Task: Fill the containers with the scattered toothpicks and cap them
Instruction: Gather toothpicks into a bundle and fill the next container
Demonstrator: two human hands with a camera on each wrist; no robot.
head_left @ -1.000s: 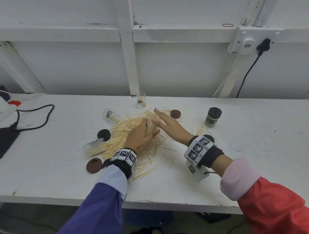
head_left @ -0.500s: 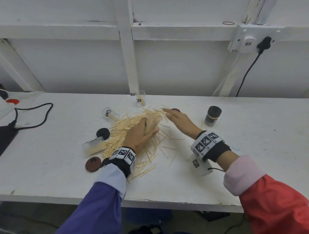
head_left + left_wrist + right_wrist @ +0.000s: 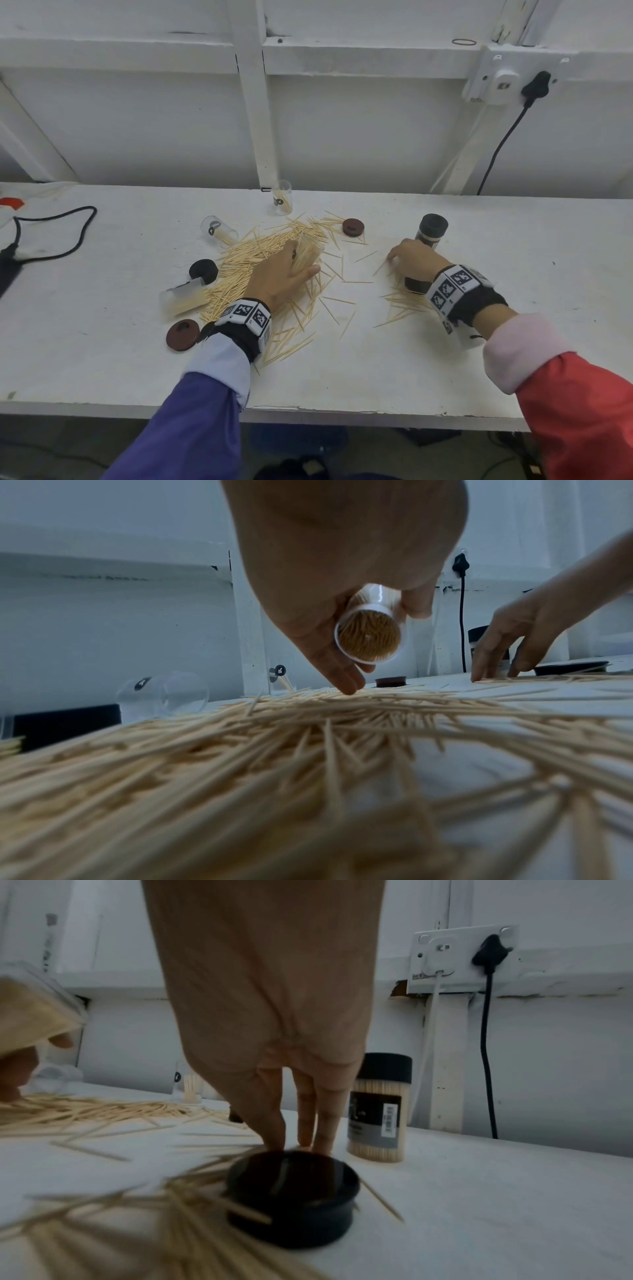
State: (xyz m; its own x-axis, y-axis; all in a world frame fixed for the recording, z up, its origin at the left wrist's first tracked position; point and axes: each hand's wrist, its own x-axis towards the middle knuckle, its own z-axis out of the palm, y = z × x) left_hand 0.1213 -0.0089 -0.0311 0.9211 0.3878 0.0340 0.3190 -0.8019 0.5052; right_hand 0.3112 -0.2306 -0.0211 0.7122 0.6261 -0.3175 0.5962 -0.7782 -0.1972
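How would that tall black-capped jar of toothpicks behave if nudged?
The capped jar stands tall and narrow, so it would probably tip rather than slide. Packed full, it is likely fairly solid for its size. On its side, the round body would probably roll.

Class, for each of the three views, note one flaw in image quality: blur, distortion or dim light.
Head view: wide-angle bending curves the table edge. Left wrist view: nearest toothpicks are out of focus, while the filled container the left hand holds is sharper. Right wrist view: dim, and the black cap is smeared.
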